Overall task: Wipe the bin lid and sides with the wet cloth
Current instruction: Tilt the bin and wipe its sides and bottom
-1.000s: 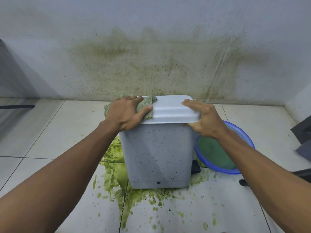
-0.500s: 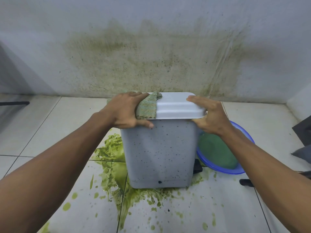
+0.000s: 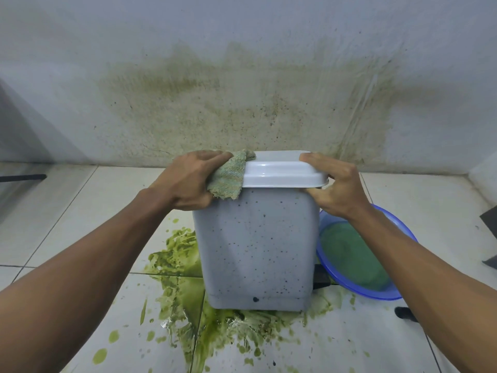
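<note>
Gripping the cloth (image 3: pixel 228 179), L hand (image 3: pixel 188 181) presses it over the lid's (image 3: pixel 282 170) L front corner, fingers curled on top. The cloth's lower edge hangs onto the top of the bin (image 3: pixel 255 246). R hand (image 3: pixel 336 189) clamps the lid's R corner, fingers on top, thumb under the rim, prob. steadying.

Bin stands upright on the floor (image 3: pixel 67 211), long axis vertical, near the stained wall (image 3: pixel 242 76). From the cloth, the lid runs R toward the R hand. The front side, dotted w/ dark specks, drops straight down below it. L hand is nearer to both, so the next stroke likely goes R along the rim or down the front.

Plastic looks smooth, so a wet cloth should slide. Room is tight low down: 1 blue basin (image 3: pixel 363 293) just beside the bin's R side, green spill (image 3: pixel 183 286) touching its base on the L and front. A low wipe could pick that up.
</note>
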Tool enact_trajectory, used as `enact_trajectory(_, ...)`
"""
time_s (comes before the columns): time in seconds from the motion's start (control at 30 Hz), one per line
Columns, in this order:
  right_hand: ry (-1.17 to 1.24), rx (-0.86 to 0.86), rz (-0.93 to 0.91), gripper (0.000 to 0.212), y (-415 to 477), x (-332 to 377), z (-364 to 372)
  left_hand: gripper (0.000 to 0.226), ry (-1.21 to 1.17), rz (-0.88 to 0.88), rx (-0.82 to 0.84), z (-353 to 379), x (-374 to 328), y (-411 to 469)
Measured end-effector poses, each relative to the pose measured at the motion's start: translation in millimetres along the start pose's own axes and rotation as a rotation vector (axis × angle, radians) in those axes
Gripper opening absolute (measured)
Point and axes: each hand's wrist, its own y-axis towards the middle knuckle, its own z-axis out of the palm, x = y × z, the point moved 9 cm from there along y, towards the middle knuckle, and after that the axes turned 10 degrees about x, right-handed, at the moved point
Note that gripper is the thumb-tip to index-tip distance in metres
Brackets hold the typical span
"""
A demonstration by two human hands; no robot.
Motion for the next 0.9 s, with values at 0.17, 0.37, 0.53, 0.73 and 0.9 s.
enact_trajectory(0.17, -0.017, -0.052, -0.025, 0.051, -9.2, -8.4, 2.5, 0.085, 0.044, 0.08, -0.175, -5.1, -9.6, -0.5)
enact_trajectory(0.37, -0.046, 0.028, 0.056, 0.079, -17.9, -11.2, -3.9, 0.091, 0.047, 0.027, -0.138, 11.4, -13.7, 8.8)
enact_trajectory(0.53, -0.024, 0.049, 0.086, 0.077, -14.4, -5.9, -4.9, 0.11, 0.068, -0.069, -0.131, 14.7, -24.6, 12.2)
enact_trajectory(0.73, -0.052, 0.034, 0.084, 0.077, -19.5, -5.9, -4.5, 0.085, -0.04, -0.089, -0.058, 15.7, -62.0, 40.9)
enact_trajectory(0.9, 0.012, 0.058, 0.099, 0.074, -20.6, -4.3, -8.1, 0.06, 0.017, -0.131, -0.32, 8.5, -49.2, 24.3)
